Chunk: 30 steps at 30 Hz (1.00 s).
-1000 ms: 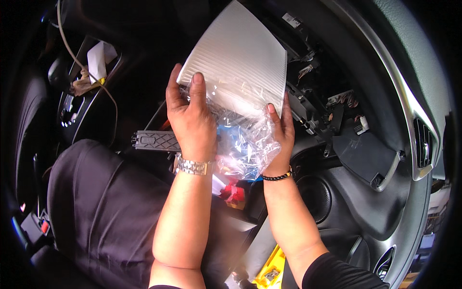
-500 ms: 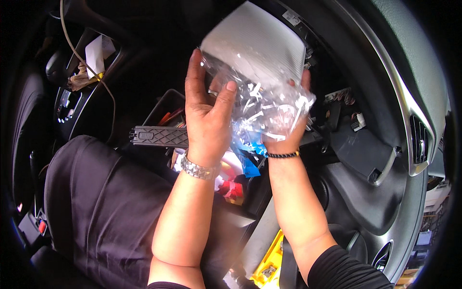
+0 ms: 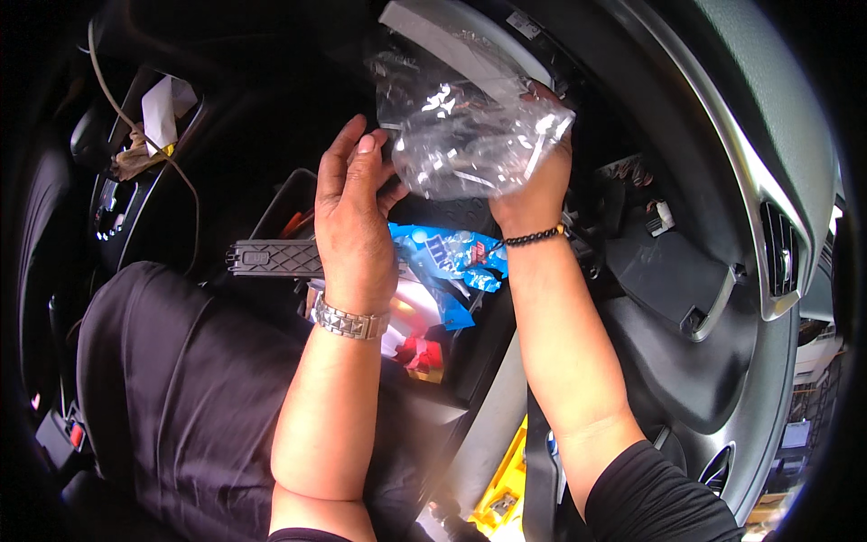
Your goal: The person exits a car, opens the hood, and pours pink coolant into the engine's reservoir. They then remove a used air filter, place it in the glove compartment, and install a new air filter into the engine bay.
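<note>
A white pleated air filter (image 3: pixel 433 32) is tilted nearly edge-on at the top middle. A crumpled clear plastic bag (image 3: pixel 452 149) hangs over its near side. My right hand (image 3: pixel 535 185) is closed on the filter's right side through or behind the bag; part of the grip is hidden by the plastic. Left of the bag, my left hand (image 3: pixel 355 235) has bent, parted fingers and holds nothing; its fingertips come close to the plastic. Below the bag lies a blue printed packet (image 3: pixel 452 255). A black lattice-patterned plastic strip (image 3: pixel 280 258) sticks out left behind my left wrist.
Under my arms, an open compartment holds papers and a red item (image 3: pixel 420 355). A dark seat (image 3: pixel 181 388) fills the lower left. The car door (image 3: pixel 686 370) stands at right, below a side air vent (image 3: pixel 778 248). A yellow case (image 3: pixel 506 479) sits at the bottom. A cable (image 3: pixel 167 149) hangs at upper left.
The filter has moved up and tipped from showing its pleated face to nearly edge-on. My left hand has come away to the left and down, uncovering more of the blue packet.
</note>
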Each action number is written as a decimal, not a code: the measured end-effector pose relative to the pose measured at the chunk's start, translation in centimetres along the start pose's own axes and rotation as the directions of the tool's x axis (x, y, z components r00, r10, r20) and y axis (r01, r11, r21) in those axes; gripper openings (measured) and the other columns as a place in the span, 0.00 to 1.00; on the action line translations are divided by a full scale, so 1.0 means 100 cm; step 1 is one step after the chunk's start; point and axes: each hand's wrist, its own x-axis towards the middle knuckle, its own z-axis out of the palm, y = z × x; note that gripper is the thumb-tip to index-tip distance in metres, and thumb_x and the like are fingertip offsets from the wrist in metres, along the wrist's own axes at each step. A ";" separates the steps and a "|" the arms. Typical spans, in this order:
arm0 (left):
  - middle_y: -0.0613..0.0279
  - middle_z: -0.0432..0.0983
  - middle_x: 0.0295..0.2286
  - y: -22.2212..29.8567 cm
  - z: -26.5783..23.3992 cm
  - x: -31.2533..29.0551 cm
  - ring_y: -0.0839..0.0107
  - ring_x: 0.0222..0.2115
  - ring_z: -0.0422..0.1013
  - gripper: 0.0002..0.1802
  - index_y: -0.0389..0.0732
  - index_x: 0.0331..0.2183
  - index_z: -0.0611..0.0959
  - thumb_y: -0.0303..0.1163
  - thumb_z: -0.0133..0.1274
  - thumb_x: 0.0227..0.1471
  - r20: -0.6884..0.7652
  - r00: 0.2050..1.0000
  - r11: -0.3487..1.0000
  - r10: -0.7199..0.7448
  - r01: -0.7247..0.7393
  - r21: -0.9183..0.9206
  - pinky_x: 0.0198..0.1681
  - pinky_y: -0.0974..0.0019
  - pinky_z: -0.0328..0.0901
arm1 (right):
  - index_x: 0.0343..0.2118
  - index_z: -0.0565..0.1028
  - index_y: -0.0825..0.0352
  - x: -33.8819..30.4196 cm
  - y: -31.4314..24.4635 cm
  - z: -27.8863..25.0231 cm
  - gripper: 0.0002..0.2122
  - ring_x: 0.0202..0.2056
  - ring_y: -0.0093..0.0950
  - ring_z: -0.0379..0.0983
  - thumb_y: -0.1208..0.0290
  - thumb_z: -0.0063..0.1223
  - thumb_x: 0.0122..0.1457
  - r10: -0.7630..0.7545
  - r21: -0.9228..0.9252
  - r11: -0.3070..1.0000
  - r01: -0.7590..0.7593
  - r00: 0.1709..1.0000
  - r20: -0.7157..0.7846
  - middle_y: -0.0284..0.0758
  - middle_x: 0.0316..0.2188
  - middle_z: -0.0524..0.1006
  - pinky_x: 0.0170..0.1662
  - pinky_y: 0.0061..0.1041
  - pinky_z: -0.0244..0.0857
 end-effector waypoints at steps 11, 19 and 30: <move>0.57 0.77 0.47 -0.001 0.001 -0.007 0.69 0.43 0.74 0.23 0.40 0.52 0.76 0.45 0.50 0.62 0.089 0.995 0.971 -0.045 0.022 0.239 0.46 0.65 0.66 | 0.51 0.70 0.63 0.040 -0.014 0.006 0.16 0.42 0.34 0.76 0.78 0.55 0.59 0.061 0.005 0.998 -0.061 0.982 -0.178 0.38 0.42 0.77 0.43 0.32 0.74; 0.59 0.76 0.43 0.005 0.006 -0.008 0.76 0.38 0.72 0.33 0.42 0.62 0.64 0.50 0.47 0.63 0.121 0.991 0.994 0.052 -0.040 -0.101 0.38 0.72 0.69 | 0.42 0.75 0.64 -0.028 -0.066 -0.090 0.11 0.39 0.37 0.78 0.64 0.51 0.62 0.095 -0.206 0.975 -0.087 0.995 0.031 0.42 0.41 0.77 0.42 0.40 0.77; 0.53 0.58 0.63 -0.006 0.008 -0.017 0.60 0.58 0.65 0.34 0.43 0.63 0.65 0.32 0.57 0.58 0.596 0.803 0.852 -0.025 -0.295 0.433 0.56 0.57 0.65 | 0.43 0.74 0.67 0.037 0.003 -0.093 0.11 0.39 0.30 0.75 0.66 0.51 0.62 -0.073 -0.460 0.888 0.003 0.988 -0.133 0.35 0.38 0.77 0.42 0.34 0.72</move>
